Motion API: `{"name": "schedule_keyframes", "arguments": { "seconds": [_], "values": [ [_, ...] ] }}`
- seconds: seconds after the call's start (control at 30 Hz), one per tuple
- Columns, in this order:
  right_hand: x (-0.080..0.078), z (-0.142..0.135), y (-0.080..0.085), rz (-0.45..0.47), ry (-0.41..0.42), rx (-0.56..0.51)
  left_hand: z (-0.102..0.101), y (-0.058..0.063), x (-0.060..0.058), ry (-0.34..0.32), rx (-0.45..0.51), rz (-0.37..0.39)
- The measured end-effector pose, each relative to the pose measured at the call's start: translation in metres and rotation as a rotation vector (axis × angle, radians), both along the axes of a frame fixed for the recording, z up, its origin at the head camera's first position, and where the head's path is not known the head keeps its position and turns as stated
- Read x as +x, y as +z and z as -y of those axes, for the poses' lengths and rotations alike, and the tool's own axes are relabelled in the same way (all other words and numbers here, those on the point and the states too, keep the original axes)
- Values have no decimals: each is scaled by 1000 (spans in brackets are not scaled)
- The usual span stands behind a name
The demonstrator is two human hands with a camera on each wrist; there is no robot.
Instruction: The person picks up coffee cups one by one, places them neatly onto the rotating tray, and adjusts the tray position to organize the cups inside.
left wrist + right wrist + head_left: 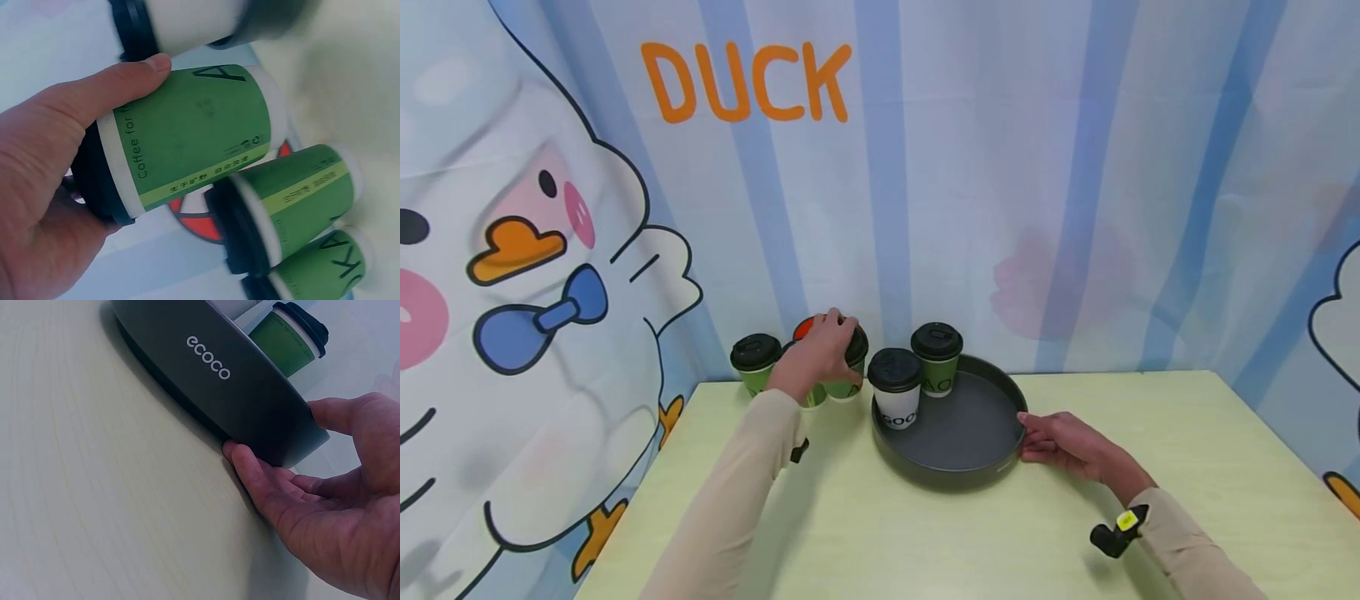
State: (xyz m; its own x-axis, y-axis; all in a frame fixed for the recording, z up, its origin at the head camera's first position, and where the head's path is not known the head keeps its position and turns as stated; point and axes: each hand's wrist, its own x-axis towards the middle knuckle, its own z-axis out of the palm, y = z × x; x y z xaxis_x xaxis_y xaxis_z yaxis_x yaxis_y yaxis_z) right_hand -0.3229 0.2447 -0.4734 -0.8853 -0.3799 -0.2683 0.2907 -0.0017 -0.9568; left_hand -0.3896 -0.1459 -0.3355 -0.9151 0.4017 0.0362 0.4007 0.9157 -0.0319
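Left hand (pixel 818 354) on the green cup (pixel 200 137), thumb one side, fingers round the lid, and that's a firm grip! The cup stands near upright, long axis twelve to six, lid on top; whether its base clears the tabletop (pixel 865 525), can't tell. Here's what it hinges on: from this hand the round pan (pixel 958 433) lies at four o'clock, mouth up, and a white cup (pixel 898 408) stands between, just inside the near wall at the pan's ten o'clock. Another lidded green cup (pixel 938 375) sits upright at its eleven. Over at the pan's three o'clock, the right hand (pixel 1063 446) pinches the wall, thumb at the rim, well apart from the gripped cup. Two more green cups (pixel 300 194) crowd the left hand, at six and nine.
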Motion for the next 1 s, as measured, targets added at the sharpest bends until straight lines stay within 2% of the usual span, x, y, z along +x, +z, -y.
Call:
{"name": "schedule_keyframes", "arguments": {
  "seconds": [0.37,0.5,0.6,0.8,1.0],
  "values": [
    [-1,0,0,5,-6,-5,6,41,32,-31,77,20],
    [-1,-1,0,6,9,-5,-1,54,46,-83,102,27],
    [0,-1,1,6,16,-2,-11,60,58,-150,129,45],
    [1,-1,2,20,3,4,-36,65,79,-255,135,84],
    [2,1,2,9,-8,7,-59,54,88,-327,106,105]
  ]
}}
